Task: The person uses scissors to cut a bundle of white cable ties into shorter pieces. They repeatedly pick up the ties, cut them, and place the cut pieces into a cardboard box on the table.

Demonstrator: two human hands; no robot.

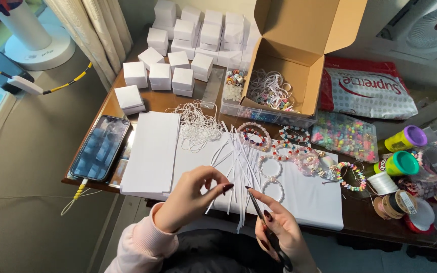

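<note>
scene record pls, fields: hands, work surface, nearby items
left hand: fingers pinched, over the white strips
right hand: holds a dark pen
work surface: white sheet on a wooden table
bracelets: beaded, on the sheet
string: loose white pile
boxes: small, white, stacked at back
carton: open
phone: at left edge, cable plugged in

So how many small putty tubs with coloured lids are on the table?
2: a yellow tub with a purple lid at the right side, and a green-lidded tub just below it. Clutter there may hide more.
</note>
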